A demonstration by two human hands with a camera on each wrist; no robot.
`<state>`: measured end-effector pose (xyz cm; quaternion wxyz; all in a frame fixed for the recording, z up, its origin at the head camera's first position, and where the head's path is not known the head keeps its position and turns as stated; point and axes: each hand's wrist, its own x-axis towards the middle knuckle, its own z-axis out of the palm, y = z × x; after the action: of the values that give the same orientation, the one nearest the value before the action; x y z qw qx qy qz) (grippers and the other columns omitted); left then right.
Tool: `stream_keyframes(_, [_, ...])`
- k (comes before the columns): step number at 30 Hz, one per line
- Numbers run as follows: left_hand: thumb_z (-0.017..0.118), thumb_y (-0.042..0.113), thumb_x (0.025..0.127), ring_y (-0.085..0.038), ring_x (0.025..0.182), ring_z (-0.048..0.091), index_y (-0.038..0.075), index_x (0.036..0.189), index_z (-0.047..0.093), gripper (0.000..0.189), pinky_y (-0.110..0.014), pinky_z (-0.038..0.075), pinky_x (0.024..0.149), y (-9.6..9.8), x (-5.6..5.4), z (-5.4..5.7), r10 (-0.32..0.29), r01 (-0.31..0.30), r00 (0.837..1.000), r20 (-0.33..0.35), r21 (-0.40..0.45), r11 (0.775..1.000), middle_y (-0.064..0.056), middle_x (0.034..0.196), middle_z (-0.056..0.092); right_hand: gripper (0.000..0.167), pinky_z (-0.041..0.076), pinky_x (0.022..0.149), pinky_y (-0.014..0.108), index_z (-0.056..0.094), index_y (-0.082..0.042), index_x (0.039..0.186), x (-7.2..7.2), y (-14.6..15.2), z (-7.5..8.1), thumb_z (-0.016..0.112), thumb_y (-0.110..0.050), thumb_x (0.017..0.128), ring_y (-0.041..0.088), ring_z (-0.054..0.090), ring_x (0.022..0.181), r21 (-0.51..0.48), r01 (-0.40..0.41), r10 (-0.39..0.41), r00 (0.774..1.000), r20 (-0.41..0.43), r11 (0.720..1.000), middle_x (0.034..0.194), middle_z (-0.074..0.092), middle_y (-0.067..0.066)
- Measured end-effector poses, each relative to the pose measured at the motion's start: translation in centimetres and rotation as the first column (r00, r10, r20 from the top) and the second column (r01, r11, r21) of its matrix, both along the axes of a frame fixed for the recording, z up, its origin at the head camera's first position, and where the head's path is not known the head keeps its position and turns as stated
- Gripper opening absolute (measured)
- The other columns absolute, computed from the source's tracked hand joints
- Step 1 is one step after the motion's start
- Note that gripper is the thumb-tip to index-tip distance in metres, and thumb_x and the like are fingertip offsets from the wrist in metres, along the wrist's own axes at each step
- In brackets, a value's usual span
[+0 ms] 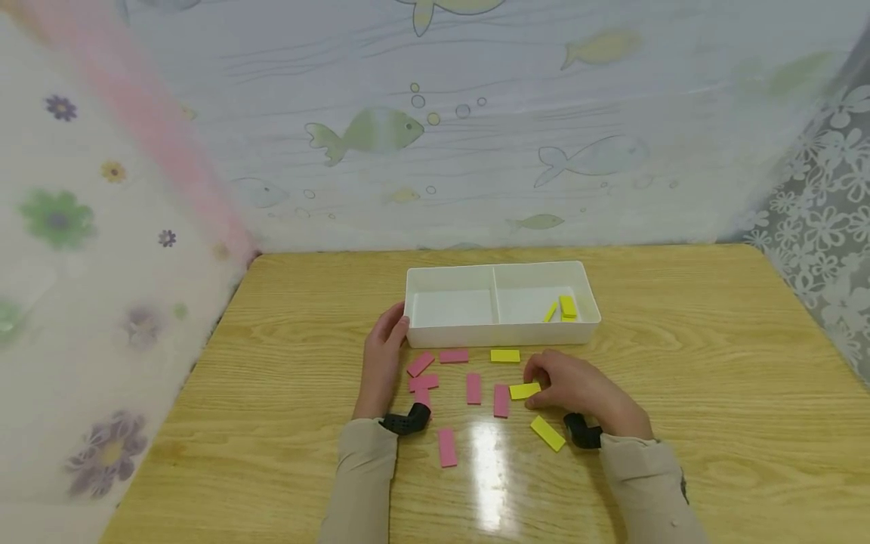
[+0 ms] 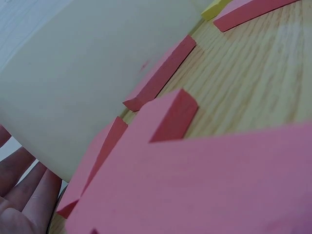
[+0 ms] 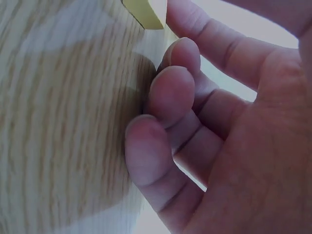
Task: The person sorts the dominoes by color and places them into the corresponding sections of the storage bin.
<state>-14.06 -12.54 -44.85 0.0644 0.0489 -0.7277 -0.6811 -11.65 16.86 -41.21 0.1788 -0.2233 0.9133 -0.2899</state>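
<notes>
Off the front of the white box (image 1: 448,337): right hand (image 1: 578,385) on a yellow block (image 1: 519,391), left hand (image 1: 386,355) on box end

Held block is on the worktop (image 1: 680,340), ahead of the right compartment, left end just beside a pink block (image 1: 501,401). Right thumb and index pinch its long edges near the right end; other fingers curled, tips low over the wood. Pinching across the width makes sense for a flat piece.

Left fingers fairly straight along the box's left wall, thumb by the front-left corner. Probably steadying it; can't tell how hard they press.

Second yellow block (image 1: 505,356) sits just off the front wall, third yellow block (image 1: 547,434) nearer the person. Yellow pieces (image 1: 568,304) are in the right compartment, toward its front-right corner.

Other pink blocks (image 1: 473,388) are mostly left of the held one; a tight cluster by the left wrist limits that hand. Box is near the worktop's far edge, patterned sheet (image 1: 381,196) behind, so little slack backward. Left and right edges well apart from box: good sideways room.
</notes>
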Motion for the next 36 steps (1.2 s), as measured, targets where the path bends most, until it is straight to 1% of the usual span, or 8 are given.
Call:
stream_keyframes(6, [0.048, 0.036, 0.091, -0.007, 0.113, 0.044, 0.016, 0.129, 0.048, 0.042, -0.031, 0.037, 0.094, 0.1, 0.0, 0.0, 0.000, 0.000, 1.000, 0.006, 0.000, 1.000, 0.002, 0.129, 0.047, 0.023, 0.036, 0.059, 0.028, 0.058, -0.013, 0.087, -0.1, 0.0, -0.3, 0.074, -0.022, 0.072, 0.012, 0.042, 0.065, -0.007, 0.011, -0.011, 1.000, -0.002, 1.000, 0.072, 0.046, -0.003])
stream_keyframes(16, [0.049, 0.035, 0.091, -0.007, 0.114, 0.044, 0.016, 0.128, 0.048, 0.042, -0.031, 0.037, 0.094, 0.0, 0.0, 0.0, 0.002, -0.002, 1.000, 0.009, 0.009, 1.000, 0.002, 0.128, 0.048, 0.022, 0.035, 0.058, 0.027, 0.059, -0.015, 0.084, -0.5, 0.2, -0.6, 0.073, -0.027, 0.072, 0.011, 0.042, 0.062, -0.041, 0.044, -0.044, 0.999, 0.009, 0.998, 0.067, 0.046, -0.003])
stream_keyframes(19, [0.049, 0.034, 0.091, -0.007, 0.114, 0.044, 0.015, 0.129, 0.048, 0.042, -0.031, 0.037, 0.095, 0.1, 0.2, 0.4, -0.007, 0.007, 1.000, 0.021, 0.016, 1.000, 0.001, 0.129, 0.048, 0.022, 0.037, 0.060, 0.028, 0.059, -0.016, 0.083, -0.5, 0.3, -0.5, 0.073, -0.028, 0.072, 0.011, 0.044, 0.063, -0.042, 0.050, -0.049, 0.999, 0.016, 0.998, 0.069, 0.049, -0.005])
stream_keyframes(25, [0.047, 0.029, 0.093, -0.010, 0.115, 0.043, 0.011, 0.130, 0.046, 0.041, -0.033, 0.036, 0.096, 0.3, 0.8, 2.0, -0.023, 0.022, 1.000, 0.021, 0.017, 1.000, -0.003, 0.130, 0.046, 0.021, 0.041, 0.067, 0.029, 0.061, -0.018, 0.084, -0.6, 0.6, -0.2, 0.072, -0.032, 0.073, 0.010, 0.049, 0.071, -0.043, 0.067, -0.065, 0.997, 0.040, 0.997, 0.076, 0.056, -0.008])
stream_keyframes(28, [0.047, 0.031, 0.093, -0.011, 0.115, 0.043, 0.011, 0.130, 0.046, 0.042, -0.032, 0.036, 0.096, 0.4, 0.9, 2.3, -0.023, 0.023, 0.999, 0.024, 0.007, 1.000, -0.004, 0.131, 0.046, 0.021, 0.042, 0.070, 0.030, 0.061, -0.017, 0.085, -0.7, 0.8, -0.1, 0.071, -0.032, 0.073, 0.010, 0.052, 0.074, -0.056, 0.086, -0.083, 0.995, 0.055, 0.995, 0.079, 0.058, -0.008])
stream_keyframes(30, [0.048, 0.031, 0.092, -0.010, 0.115, 0.043, 0.011, 0.130, 0.046, 0.042, -0.032, 0.036, 0.095, 0.4, 0.8, 2.1, -0.020, 0.020, 0.999, 0.031, 0.012, 1.000, -0.004, 0.131, 0.046, 0.022, 0.042, 0.070, 0.030, 0.061, -0.017, 0.086, -0.7, 1.0, -0.1, 0.071, -0.032, 0.074, 0.009, 0.052, 0.075, -0.063, 0.098, -0.094, 0.994, 0.057, 0.993, 0.079, 0.059, -0.007])
stream_keyframes(33, [0.048, 0.032, 0.092, -0.009, 0.115, 0.043, 0.013, 0.129, 0.047, 0.042, -0.031, 0.036, 0.095, 0.2, 0.4, 1.1, -0.011, 0.011, 1.000, 0.025, 0.009, 1.000, -0.002, 0.130, 0.046, 0.023, 0.043, 0.071, 0.031, 0.061, -0.015, 0.088, -0.9, 1.3, -0.1, 0.071, -0.032, 0.074, 0.009, 0.054, 0.076, -0.072, 0.094, -0.091, 0.995, 0.045, 0.993, 0.080, 0.060, -0.007])
stream_keyframes(36, [0.049, 0.034, 0.091, -0.007, 0.114, 0.044, 0.015, 0.129, 0.048, 0.042, -0.031, 0.037, 0.094, 0.1, 0.0, 0.2, -0.003, 0.003, 1.000, 0.012, 0.006, 1.000, 0.000, 0.129, 0.047, 0.023, 0.043, 0.070, 0.030, 0.062, -0.016, 0.089, -0.9, 1.3, -0.2, 0.071, -0.031, 0.075, 0.009, 0.053, 0.076, -0.073, 0.090, -0.090, 0.996, 0.012, 0.993, 0.080, 0.059, -0.007])
